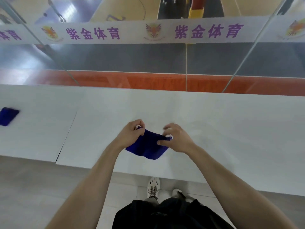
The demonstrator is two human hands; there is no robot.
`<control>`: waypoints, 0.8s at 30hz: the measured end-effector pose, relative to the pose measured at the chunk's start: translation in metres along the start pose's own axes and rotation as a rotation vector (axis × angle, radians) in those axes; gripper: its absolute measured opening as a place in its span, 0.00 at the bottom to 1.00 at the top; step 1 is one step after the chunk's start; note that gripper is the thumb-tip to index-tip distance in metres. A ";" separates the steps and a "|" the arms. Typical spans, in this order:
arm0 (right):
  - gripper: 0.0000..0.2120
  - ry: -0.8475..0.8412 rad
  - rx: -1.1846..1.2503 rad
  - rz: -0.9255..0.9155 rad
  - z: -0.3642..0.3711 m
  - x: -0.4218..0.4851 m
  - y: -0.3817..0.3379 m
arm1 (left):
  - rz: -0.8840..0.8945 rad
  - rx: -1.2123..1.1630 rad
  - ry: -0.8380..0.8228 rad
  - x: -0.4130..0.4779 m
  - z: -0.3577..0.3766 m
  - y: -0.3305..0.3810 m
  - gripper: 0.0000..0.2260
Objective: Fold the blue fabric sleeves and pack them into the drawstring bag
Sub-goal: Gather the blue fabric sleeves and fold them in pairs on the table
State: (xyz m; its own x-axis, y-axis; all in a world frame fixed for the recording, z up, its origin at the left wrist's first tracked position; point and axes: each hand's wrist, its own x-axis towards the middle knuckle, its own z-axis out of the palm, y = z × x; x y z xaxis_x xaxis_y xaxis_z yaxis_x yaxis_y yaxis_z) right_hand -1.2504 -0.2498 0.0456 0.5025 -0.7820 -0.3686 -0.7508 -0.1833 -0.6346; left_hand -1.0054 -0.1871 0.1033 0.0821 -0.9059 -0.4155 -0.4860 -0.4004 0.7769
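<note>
Standing at the white worktop (pixel 214 129), I hold a blue fabric sleeve (pixel 146 146) between both hands, just above the surface near its front edge. My left hand (pixel 132 132) pinches the sleeve's upper left corner, thumb and fingers closed on the cloth. My right hand (pixel 175 138) grips the right end, thumb pressed under the fabric and fingers curled over it, with something small and pale showing at the fingertips that I cannot make out. The sleeve hangs down toward me in a folded, rounded flap. Far to the left on the worktop lies a second blue folded piece (pixel 8 115), well apart from my hands. Beyond the worktop a white banner (pixel 148 32) with purple characters runs across.
</note>
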 end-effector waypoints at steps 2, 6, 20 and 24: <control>0.15 -0.043 -0.027 0.023 0.000 -0.001 -0.005 | 0.027 0.106 0.099 -0.009 0.006 -0.005 0.06; 0.02 -0.076 0.169 0.071 0.011 -0.004 -0.017 | 0.067 0.293 0.248 -0.037 0.019 -0.024 0.09; 0.11 -0.161 0.979 0.451 0.079 0.012 -0.120 | 0.007 -0.068 0.441 -0.130 0.016 -0.093 0.04; 0.13 -0.201 1.036 0.492 0.111 0.016 -0.160 | -0.013 -0.031 0.453 -0.150 -0.012 -0.120 0.16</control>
State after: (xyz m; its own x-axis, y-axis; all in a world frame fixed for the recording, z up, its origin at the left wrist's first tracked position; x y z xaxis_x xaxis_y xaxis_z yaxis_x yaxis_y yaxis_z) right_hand -1.0750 -0.1666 0.0658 0.3833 -0.5074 -0.7718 -0.2204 0.7612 -0.6099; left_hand -0.9490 -0.0045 0.0781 0.4643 -0.8669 -0.1816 -0.4564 -0.4099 0.7897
